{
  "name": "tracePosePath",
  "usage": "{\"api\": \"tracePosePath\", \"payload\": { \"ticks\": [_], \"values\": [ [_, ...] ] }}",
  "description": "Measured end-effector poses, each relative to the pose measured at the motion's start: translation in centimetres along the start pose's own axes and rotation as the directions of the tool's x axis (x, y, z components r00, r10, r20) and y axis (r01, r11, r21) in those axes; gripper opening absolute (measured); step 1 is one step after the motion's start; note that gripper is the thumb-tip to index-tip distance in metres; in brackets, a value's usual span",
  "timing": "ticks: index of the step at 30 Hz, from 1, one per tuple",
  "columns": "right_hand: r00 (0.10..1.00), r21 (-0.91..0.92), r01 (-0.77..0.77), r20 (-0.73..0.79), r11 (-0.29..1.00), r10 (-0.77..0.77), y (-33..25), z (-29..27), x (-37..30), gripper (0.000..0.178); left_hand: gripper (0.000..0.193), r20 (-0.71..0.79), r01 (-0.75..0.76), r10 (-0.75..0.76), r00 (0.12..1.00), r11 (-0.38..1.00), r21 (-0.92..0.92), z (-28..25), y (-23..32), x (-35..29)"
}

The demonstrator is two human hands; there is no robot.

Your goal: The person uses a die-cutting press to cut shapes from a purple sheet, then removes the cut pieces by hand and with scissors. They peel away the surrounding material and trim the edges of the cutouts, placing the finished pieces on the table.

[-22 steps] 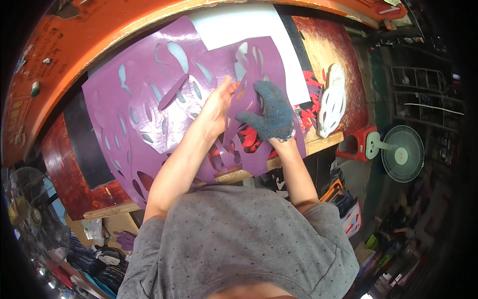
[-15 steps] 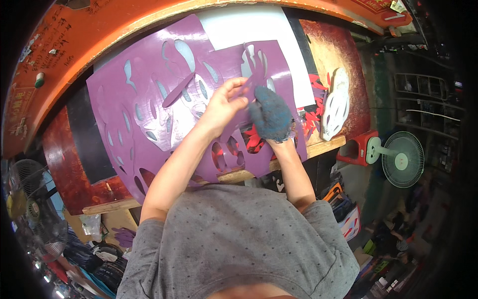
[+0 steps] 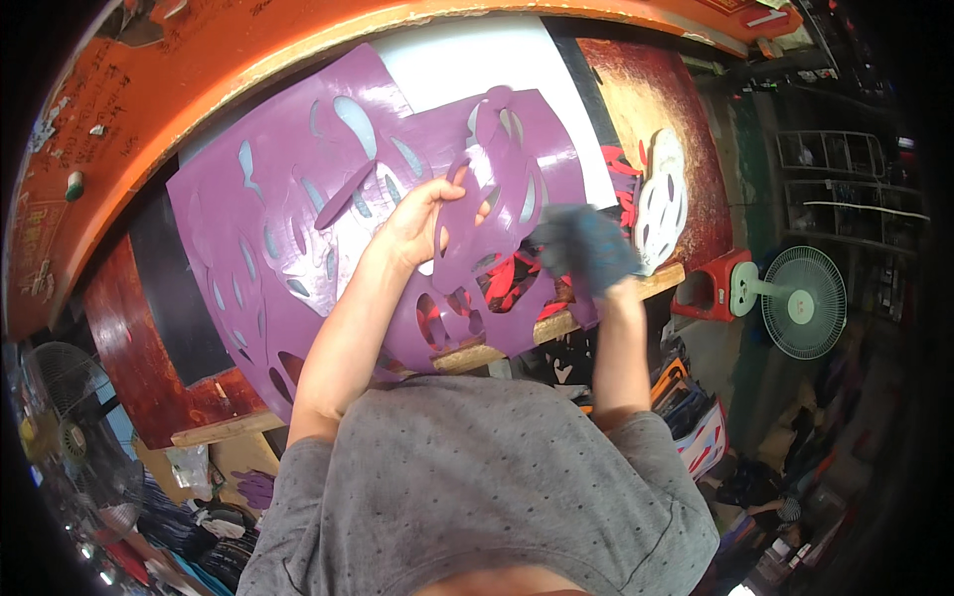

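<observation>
A large purple sheet [image 3: 283,124] with many oval and curved cut-outs lies over the work table. My bare left hand [image 3: 415,221] is closed on a purple cut-out piece [image 3: 459,217] with slots in it, raised off the sheet near its right part. Some fingertips show through the piece's openings. My right hand [image 3: 591,248], in a blue-grey knitted glove, is at the sheet's right edge, blurred by motion; whether it holds anything cannot be made out. A narrow purple strip [image 3: 346,195] lies on the sheet left of my left hand.
A white slotted form [image 3: 663,204] rests on the table's right end, beside red and purple scraps [image 3: 621,184]. A white board [image 3: 487,60] lies under the sheet. An orange beam [image 3: 229,60] runs along the far side. A fan [image 3: 800,303] and red stool [image 3: 704,296] are at the right.
My right hand has moved right and nearer, away from my left hand. My left hand has shifted slightly left and nearer, and the cut-out piece now shows spread out from it.
</observation>
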State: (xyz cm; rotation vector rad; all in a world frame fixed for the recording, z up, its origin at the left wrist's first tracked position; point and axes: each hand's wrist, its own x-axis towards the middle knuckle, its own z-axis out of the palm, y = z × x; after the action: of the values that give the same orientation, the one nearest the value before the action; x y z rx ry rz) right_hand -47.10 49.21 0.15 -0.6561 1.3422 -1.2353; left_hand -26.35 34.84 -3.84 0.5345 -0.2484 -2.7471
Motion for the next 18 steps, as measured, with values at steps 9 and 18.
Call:
{"api": "tracePosePath", "payload": {
  "ticks": [9,18],
  "values": [
    [0.989,0.405,0.085,-0.145,0.91,-0.028,1.4,3.4,4.9,0.045,0.04,-0.239,0.169,0.156,0.958,0.365,0.916,3.6,2.8,1.9],
    [0.704,-0.682,0.631,0.303,0.37,-0.642,0.6,6.6,0.5,0.041,0.022,-0.208,-0.026,0.289,0.934,0.638,0.77,3.2,-1.0,4.6]
  ]
}}
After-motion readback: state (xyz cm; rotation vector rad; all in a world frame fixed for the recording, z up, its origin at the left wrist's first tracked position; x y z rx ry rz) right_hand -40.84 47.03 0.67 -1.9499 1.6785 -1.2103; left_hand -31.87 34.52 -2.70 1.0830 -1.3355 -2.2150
